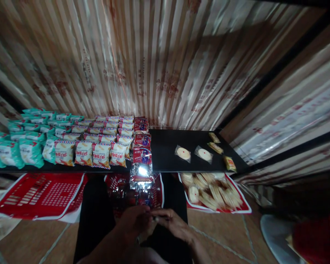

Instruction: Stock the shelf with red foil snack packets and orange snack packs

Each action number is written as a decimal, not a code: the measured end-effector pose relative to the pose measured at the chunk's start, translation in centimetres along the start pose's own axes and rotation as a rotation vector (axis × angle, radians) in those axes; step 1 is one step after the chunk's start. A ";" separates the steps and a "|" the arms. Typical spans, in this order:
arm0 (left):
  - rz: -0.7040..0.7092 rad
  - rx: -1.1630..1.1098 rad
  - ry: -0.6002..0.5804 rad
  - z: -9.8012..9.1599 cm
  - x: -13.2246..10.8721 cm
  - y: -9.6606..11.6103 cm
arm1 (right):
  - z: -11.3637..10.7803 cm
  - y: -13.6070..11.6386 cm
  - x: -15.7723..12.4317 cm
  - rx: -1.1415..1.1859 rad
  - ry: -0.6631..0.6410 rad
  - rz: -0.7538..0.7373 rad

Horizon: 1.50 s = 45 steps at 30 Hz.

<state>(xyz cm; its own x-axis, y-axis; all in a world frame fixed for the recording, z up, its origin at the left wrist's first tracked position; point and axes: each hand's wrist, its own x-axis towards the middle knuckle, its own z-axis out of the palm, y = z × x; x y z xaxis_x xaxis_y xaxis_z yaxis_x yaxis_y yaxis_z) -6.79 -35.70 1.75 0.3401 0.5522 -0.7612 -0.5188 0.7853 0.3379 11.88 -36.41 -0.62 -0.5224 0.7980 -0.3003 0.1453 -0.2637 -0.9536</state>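
In the head view my left hand (pixel 134 222) and my right hand (pixel 170 221) meet low in the middle, above my lap. Fingers of both are curled together around a small spot where something pale glints. What they grip is too dark and small to make out. Just beyond them a red basket (pixel 161 189) between my legs holds shiny dark-red packets (pixel 126 194). A row of red and blue snack packets (pixel 142 154) runs from the back of the black shelf (pixel 165 154) to its front, where one glares with reflected light and overhangs the edge.
White-and-orange snack bags (pixel 101 154) and turquoise bags (pixel 31 152) fill the shelf's left. Two round wrapped pastries (pixel 183 154) and several small gold packets (pixel 216 147) lie on its right. Below are a red basket (pixel 41 194) and another basket (pixel 246 205) with wrapped pastries (pixel 211 190).
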 end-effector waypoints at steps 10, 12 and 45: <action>0.401 0.585 -0.124 1.8 -1.8 1.0 | -1.2 -3.1 -1.8 0.178 0.345 0.000; 0.451 0.780 -0.065 2.1 -1.9 1.1 | -1.5 -3.5 -1.6 0.188 0.420 -0.020; 0.716 1.134 0.113 5.9 2.6 7.7 | -3.0 -7.4 5.6 0.529 0.668 -0.179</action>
<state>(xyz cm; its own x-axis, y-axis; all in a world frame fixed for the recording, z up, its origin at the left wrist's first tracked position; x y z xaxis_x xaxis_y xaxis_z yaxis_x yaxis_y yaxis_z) -5.26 -26.56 5.69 0.1748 0.9527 -0.2488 0.3952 0.1635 0.9039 10.41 -28.34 4.70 0.1260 0.9589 -0.2544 -0.3877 -0.1885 -0.9023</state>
